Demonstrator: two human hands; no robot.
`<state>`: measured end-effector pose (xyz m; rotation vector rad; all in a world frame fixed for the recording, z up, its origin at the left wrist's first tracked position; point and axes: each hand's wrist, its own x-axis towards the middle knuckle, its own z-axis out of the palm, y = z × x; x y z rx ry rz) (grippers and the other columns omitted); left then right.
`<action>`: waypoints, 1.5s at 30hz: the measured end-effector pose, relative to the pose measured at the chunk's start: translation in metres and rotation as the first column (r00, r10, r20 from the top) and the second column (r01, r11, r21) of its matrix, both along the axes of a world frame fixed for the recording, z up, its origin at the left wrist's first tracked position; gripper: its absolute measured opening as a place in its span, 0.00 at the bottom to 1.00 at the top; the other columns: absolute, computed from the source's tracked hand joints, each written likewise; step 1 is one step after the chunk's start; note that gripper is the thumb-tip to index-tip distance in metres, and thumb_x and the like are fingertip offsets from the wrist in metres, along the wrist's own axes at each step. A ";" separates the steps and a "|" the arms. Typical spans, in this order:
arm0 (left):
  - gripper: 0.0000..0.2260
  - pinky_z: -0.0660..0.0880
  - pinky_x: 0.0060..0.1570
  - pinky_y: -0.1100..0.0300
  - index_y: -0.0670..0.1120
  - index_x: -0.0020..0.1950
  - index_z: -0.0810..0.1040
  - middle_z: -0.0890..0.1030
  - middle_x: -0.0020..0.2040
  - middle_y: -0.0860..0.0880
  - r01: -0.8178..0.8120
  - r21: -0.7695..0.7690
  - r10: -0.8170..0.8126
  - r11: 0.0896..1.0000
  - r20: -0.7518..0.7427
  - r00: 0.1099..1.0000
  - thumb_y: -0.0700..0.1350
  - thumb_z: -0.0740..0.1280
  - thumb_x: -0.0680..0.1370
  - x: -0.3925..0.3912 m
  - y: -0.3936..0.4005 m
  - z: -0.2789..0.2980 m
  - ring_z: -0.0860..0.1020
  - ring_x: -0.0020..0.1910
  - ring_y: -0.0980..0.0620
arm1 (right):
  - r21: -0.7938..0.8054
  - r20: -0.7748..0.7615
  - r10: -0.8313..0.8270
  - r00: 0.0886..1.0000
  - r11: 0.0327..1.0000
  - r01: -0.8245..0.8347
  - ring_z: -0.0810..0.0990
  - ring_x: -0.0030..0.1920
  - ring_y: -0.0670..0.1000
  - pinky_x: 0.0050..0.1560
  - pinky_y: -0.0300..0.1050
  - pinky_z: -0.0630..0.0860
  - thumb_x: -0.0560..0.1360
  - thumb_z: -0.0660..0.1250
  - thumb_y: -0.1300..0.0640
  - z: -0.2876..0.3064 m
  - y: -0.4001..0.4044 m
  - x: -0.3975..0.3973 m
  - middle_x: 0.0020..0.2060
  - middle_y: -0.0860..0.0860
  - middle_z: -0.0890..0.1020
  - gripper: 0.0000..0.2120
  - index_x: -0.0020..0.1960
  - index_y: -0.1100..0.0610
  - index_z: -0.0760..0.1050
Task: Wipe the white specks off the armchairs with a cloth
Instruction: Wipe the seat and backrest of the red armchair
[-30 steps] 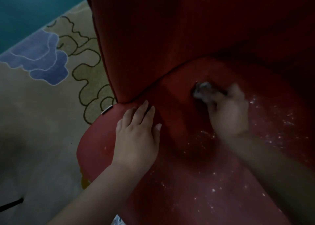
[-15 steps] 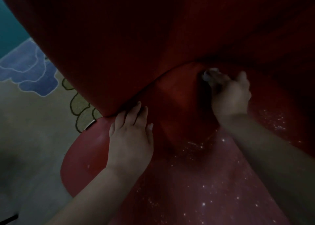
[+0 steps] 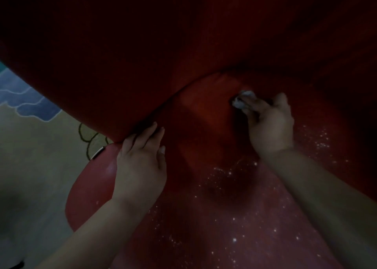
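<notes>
At the far end of the red seat (image 3: 204, 238), close to the crease where the backrest (image 3: 183, 44) begins, the right hand (image 3: 271, 124) presses a small white cloth (image 3: 243, 100) on the upholstery. The fingers (image 3: 253, 107) of this hand are curled over the cloth and pinch it, so only the far tip of the cloth shows beyond them. The left hand (image 3: 140, 162) lies flat on the left part of the seat, with the fingers straight and close together, reaching to the crease; it holds nothing and seems only to support the person.

About the progress: the band of seat between the two hands and just near the crease looks plain red, with no specks I can see, so I judge this part is already wiped. Much is left. White specks (image 3: 230, 173) lie in a dense patch in the middle of the seat, more are scattered over the near part, and another group sits to the right of the right wrist. The light is weak, so small specks on the dark backrest cannot be told. The task speaks of several armchairs, but only this one is in view, beside a patterned carpet (image 3: 40, 146) on the left. I would say the work is in an early stage.
</notes>
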<state>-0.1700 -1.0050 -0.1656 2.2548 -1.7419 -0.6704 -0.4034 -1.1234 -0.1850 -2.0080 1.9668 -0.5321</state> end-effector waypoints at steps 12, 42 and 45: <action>0.18 0.58 0.69 0.57 0.44 0.68 0.75 0.71 0.70 0.48 -0.024 -0.090 0.020 0.996 -0.046 0.999 0.36 0.64 0.78 0.035 0.035 -0.005 0.66 0.70 0.46 | 0.008 0.060 0.165 0.984 0.986 -0.166 0.75 0.45 0.56 0.45 0.60 0.75 0.73 0.71 0.58 0.011 0.076 0.039 0.44 0.54 0.74 0.15 0.58 0.45 0.80; 0.26 0.51 0.73 0.55 0.44 0.75 0.65 0.61 0.76 0.43 0.033 -0.050 -0.032 0.998 0.019 0.999 0.41 0.65 0.77 0.087 0.143 -0.018 0.58 0.75 0.41 | 0.060 -0.065 0.480 0.875 0.877 -0.477 0.72 0.46 0.53 0.46 0.45 0.59 0.73 0.64 0.49 0.006 0.207 0.146 0.45 0.49 0.72 0.14 0.57 0.37 0.76; 0.26 0.53 0.74 0.52 0.44 0.75 0.65 0.62 0.76 0.42 0.039 -0.052 -0.036 0.998 0.045 0.998 0.41 0.65 0.78 0.089 0.147 -0.020 0.59 0.74 0.41 | 0.075 -0.103 0.536 0.838 0.844 -0.531 0.74 0.45 0.55 0.45 0.47 0.63 0.73 0.61 0.47 0.010 0.213 0.113 0.45 0.49 0.73 0.15 0.57 0.36 0.77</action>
